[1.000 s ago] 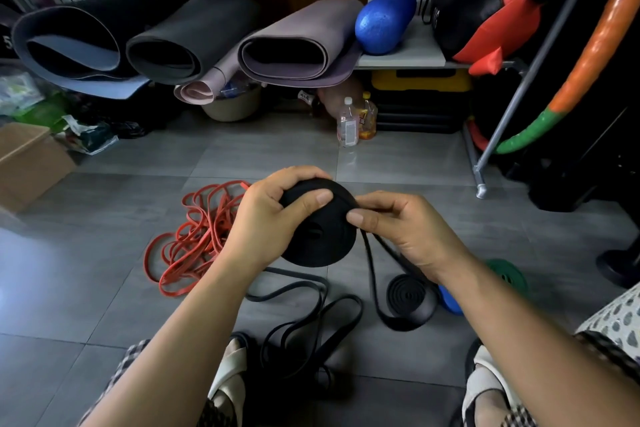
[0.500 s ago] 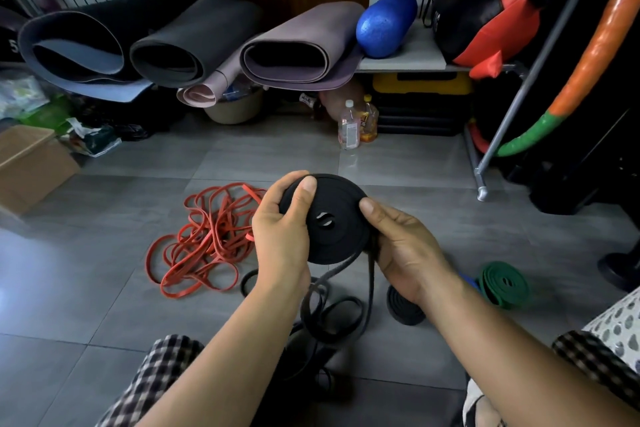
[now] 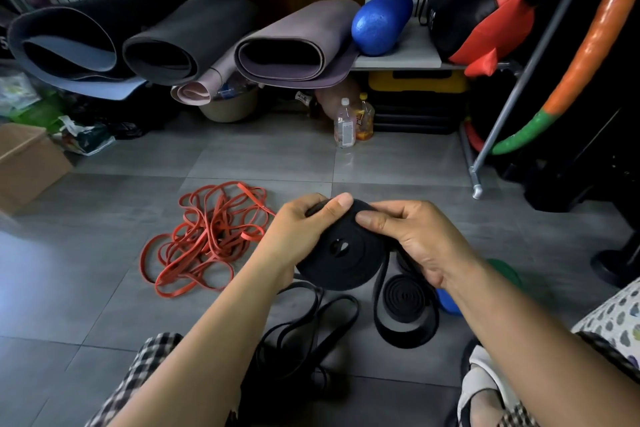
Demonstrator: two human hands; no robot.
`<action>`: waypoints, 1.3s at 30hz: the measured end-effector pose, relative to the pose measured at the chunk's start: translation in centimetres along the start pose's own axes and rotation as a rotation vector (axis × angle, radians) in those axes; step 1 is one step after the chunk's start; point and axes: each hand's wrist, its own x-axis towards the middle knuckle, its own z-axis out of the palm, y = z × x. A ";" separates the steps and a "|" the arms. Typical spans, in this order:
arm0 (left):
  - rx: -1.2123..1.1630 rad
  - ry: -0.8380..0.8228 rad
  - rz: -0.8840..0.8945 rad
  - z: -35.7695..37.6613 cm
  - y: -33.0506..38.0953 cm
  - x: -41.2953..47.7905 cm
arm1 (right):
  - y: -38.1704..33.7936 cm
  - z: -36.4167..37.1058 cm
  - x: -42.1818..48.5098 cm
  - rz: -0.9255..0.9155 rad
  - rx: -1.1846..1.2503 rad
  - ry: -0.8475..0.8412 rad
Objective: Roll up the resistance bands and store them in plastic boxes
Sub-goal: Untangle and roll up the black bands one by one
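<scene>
A thick black coil of resistance band (image 3: 341, 253) is held above the floor between both hands. My left hand (image 3: 298, 236) grips its left edge, thumb on the top rim. My right hand (image 3: 419, 239) pinches the band at the coil's upper right, and the loose tail hangs down beneath it. A smaller rolled black band (image 3: 403, 298) lies on the floor below. Loose black bands (image 3: 311, 326) trail near my knees. A tangle of red bands (image 3: 204, 236) lies to the left. A green roll (image 3: 505, 274) and a blue roll (image 3: 446, 303) peek out behind my right wrist.
Rolled yoga mats (image 3: 180, 42) and a blue foam roller (image 3: 381, 21) line the back. Two bottles (image 3: 353, 123) stand on the grey tile floor. A cardboard box (image 3: 27, 163) is at the left, a metal rack leg (image 3: 478, 184) at the right.
The coil has tipped flatter and dropped slightly. My right hand came up over the coil's top right edge, and my left thumb shifted onto the top rim.
</scene>
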 end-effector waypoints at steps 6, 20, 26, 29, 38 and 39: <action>-0.284 0.211 0.035 1.2 -0.4 -0.1 | 0.7 1.0 0.0 -0.088 0.194 0.021; -0.690 0.455 -0.041 3.4 -1.0 0.2 | 3.4 3.9 0.2 -0.200 0.085 0.361; -0.558 0.271 -0.166 3.5 -2.3 0.8 | 2.5 1.3 1.1 -0.178 -0.183 0.393; -0.380 0.074 -0.166 1.7 -1.5 1.3 | 1.6 -0.6 1.2 -0.088 -0.198 0.235; -0.287 0.222 0.064 2.8 -1.3 0.6 | 1.5 0.0 0.5 -0.089 -0.093 0.095; -0.318 0.274 0.068 2.6 -1.2 0.6 | 1.7 0.2 0.4 -0.064 -0.036 0.127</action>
